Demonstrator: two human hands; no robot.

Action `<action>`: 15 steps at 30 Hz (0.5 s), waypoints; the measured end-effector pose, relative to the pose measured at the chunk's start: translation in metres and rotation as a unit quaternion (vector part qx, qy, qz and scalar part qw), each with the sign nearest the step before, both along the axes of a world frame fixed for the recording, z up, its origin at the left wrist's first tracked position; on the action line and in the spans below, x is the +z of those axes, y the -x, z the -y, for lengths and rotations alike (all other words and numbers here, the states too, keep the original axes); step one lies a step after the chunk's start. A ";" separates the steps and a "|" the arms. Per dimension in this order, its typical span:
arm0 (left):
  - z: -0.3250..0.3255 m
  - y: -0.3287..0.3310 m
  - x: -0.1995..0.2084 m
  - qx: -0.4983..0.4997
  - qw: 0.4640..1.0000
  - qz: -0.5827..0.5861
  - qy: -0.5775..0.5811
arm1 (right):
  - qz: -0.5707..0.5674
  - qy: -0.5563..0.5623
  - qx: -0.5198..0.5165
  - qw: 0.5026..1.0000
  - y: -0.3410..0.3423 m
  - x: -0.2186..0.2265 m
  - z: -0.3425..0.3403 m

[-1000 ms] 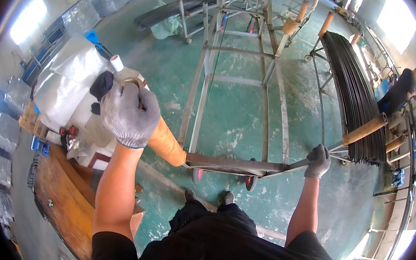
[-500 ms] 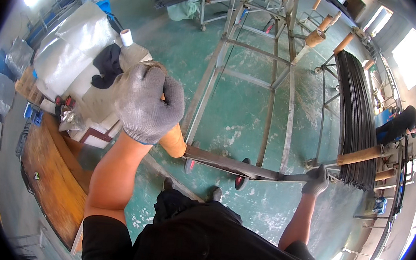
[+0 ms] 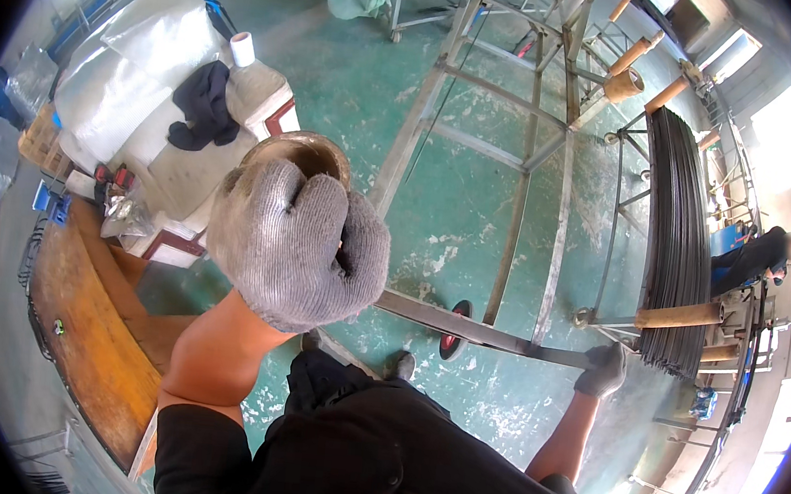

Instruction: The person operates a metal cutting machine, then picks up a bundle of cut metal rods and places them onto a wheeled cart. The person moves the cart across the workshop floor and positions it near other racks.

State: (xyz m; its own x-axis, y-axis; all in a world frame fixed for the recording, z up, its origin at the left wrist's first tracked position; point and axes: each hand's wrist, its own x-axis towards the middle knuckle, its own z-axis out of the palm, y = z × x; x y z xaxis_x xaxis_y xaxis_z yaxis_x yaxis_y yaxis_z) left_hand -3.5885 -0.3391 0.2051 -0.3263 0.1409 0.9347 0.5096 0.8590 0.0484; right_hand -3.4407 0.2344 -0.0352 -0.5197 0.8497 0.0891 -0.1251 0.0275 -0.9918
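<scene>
My left hand (image 3: 296, 252), in a grey knit glove, is closed around the upper end of a brown cardboard tube (image 3: 303, 148). The tube's hollow mouth shows above the knuckles; its lower part is hidden behind the hand. At the right, my right hand (image 3: 603, 371), gloved the same way, is wrapped round the end of a grey metal bar (image 3: 500, 341). This bar is the near bottom rail of a tall wheeled metal rack (image 3: 522, 164) that stretches away from me. A red-hubbed black wheel (image 3: 455, 330) sits under the rail.
On the right stands another rack carrying long black strips (image 3: 674, 234), with a cardboard tube (image 3: 679, 315) across it. Beyond it a person (image 3: 752, 259) bends over. To the left are a plastic-covered stack (image 3: 139, 55), a dark cloth (image 3: 206, 103) and a wooden board (image 3: 92, 333).
My left hand has come right and slightly lower in view with the tube, whose open mouth now shows. My right hand sits a little lower, still on the rail. The view has shifted slightly.
</scene>
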 end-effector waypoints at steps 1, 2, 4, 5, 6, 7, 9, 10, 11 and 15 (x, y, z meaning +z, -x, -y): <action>0.006 0.001 -0.001 -0.005 1.000 0.001 0.001 | 0.003 0.000 -0.009 1.000 0.001 0.003 0.006; 0.011 0.003 -0.002 -0.005 1.000 0.003 0.002 | 0.005 0.001 -0.018 1.000 0.002 0.004 0.014; 0.025 0.007 -0.004 0.006 1.000 0.009 -0.001 | 0.018 -0.025 -0.010 0.999 0.004 0.003 0.027; 0.034 0.012 -0.004 0.009 1.000 0.008 -0.004 | 0.020 -0.037 -0.011 0.999 0.004 0.002 0.035; 0.044 0.017 -0.004 0.013 1.000 0.007 -0.006 | 0.015 -0.034 0.008 0.999 0.004 -0.002 0.042; 0.054 0.021 -0.003 0.017 1.000 0.007 -0.009 | 0.010 -0.031 0.027 0.999 0.002 -0.008 0.050; 0.075 0.021 0.002 0.036 0.999 0.039 -0.012 | 0.015 -0.040 0.047 0.998 0.003 -0.007 0.074; 0.090 0.027 -0.001 0.044 0.998 0.037 -0.015 | 0.023 -0.051 0.046 0.997 0.005 -0.004 0.094; 0.107 0.032 -0.005 0.055 0.998 0.036 -0.019 | 0.032 -0.064 0.048 0.996 0.009 0.001 0.114; 0.146 0.049 -0.004 0.043 0.996 0.035 -0.071 | 0.084 -0.217 0.049 0.971 0.019 0.007 0.181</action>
State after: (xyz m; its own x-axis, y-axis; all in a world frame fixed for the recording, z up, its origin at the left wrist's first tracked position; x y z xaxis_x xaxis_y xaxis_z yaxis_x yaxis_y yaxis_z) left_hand -3.6376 -0.4847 0.2012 -0.3973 -0.0228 0.9174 0.4252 0.8813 0.2061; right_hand -3.4598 0.0529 -0.0277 -0.6344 0.6969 0.3344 0.0145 0.4433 -0.8962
